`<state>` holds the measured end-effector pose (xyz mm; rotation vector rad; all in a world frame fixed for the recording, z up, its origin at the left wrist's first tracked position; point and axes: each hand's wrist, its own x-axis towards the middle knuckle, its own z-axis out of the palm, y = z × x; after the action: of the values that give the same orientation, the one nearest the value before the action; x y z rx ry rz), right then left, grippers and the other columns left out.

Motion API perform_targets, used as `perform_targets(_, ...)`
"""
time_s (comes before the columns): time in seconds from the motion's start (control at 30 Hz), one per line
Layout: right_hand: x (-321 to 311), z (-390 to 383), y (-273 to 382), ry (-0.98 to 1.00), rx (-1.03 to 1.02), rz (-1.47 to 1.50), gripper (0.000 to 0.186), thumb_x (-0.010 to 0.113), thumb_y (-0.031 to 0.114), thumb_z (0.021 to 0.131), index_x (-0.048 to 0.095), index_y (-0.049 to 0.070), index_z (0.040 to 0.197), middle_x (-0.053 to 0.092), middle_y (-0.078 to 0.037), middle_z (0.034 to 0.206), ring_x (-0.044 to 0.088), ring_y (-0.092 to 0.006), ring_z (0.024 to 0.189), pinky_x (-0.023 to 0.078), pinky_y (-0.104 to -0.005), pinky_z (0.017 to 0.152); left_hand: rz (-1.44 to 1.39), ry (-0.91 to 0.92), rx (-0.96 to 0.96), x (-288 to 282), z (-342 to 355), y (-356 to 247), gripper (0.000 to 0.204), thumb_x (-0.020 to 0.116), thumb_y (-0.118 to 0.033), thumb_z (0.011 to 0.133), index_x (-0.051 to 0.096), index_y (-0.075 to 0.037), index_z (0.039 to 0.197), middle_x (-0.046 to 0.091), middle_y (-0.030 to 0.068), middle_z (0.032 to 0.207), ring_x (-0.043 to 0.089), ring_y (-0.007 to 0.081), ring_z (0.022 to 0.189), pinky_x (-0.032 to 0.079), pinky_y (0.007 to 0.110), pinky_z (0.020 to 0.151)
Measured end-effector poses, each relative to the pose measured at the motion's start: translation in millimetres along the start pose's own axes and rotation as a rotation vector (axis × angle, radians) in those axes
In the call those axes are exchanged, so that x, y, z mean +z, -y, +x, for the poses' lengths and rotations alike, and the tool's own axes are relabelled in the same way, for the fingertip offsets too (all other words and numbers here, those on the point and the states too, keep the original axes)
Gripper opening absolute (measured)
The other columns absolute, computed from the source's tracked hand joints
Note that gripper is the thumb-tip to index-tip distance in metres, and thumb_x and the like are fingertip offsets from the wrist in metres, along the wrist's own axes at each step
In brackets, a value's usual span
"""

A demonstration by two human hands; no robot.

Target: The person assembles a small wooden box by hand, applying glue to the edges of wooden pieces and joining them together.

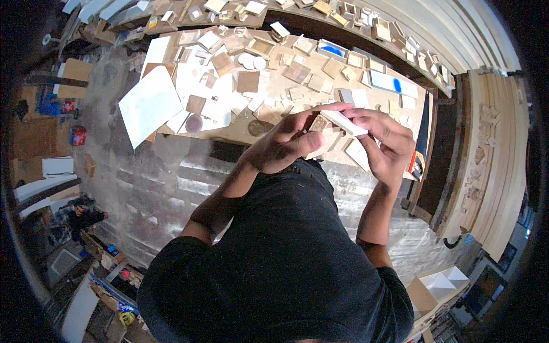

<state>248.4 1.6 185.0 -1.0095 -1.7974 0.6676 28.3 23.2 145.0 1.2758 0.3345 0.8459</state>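
In front of my body, above the near edge of a worktable, both hands meet around a small white panel [344,122] with a pale edge, held tilted. My right hand [389,140] pinches its right end between thumb and fingers. On its left end, the fingers of my left hand [289,137] reach along the far side, with the thumb nearer me. A brown wooden piece [319,124] shows between the left thumb and fingers; whether it joins the panel I cannot tell.
Scattered wooden blocks, open boxes and white sheets cover the worktable [251,127]. A large white board [150,106] overhangs its left side. An orange-handled tool [416,164] lies at the right edge. More small pieces line a shelf [320,23] behind; long boards [486,154] stand right.
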Motion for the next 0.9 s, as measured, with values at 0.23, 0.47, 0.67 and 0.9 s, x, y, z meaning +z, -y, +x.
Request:
perform_targets(0.23, 18, -4, 3, -0.050, -0.052, 0.055, 0.027, 0.070, -0.013, 0.074, 0.074, -0.003, 0.099, 0.074, -0.018, 0.097, 0.073, -0.0288, 0.095, 0.057, -0.0349, 0.085, 0.155, -0.045, 0.111, -4, -8, -6, 0.062, 0.053, -0.035, 0.098, 0.036, 0.002, 0.145, 0.045, 0.0187, 0.144, 0.044, 0.0270, 0.133, 0.033, 0.038, 0.112)
perform_targets(0.47, 16, -2, 14, 0.009, 0.137, 0.114, 0.021, 0.072, -0.002, 0.082, 0.074, -0.001, 0.102, 0.075, -0.016, 0.098, 0.073, -0.0232, 0.087, 0.057, -0.0335, 0.081, 0.111, -0.160, 0.000, 0, -17, -2, 0.048, 0.044, -0.038, 0.103, 0.040, -0.005, 0.138, 0.051, 0.0107, 0.128, 0.050, 0.0169, 0.113, 0.041, 0.031, 0.097)
perform_targets(0.67, 5, 4, 8, 0.050, 0.250, 0.105, 0.026, 0.068, 0.017, 0.092, 0.073, -0.002, 0.109, 0.075, -0.013, 0.090, 0.070, -0.0145, 0.082, 0.054, -0.0291, 0.077, -0.668, -0.234, -0.294, 8, -17, 7, 0.079, 0.044, -0.071, 0.093, 0.040, -0.011, 0.144, 0.063, 0.0117, 0.123, 0.068, 0.0290, 0.106, 0.050, 0.033, 0.066)
perform_targets(0.9, 2, 5, -5, 0.079, 0.371, 0.263, 0.030, 0.063, 0.023, 0.098, 0.073, -0.002, 0.111, 0.072, -0.007, 0.087, 0.065, -0.0109, 0.077, 0.054, -0.0270, 0.071, -1.067, -0.189, -0.418, 6, -15, 10, 0.078, 0.040, -0.070, 0.094, 0.047, -0.006, 0.138, 0.065, 0.0189, 0.116, 0.067, 0.0347, 0.092, 0.050, 0.038, 0.065)
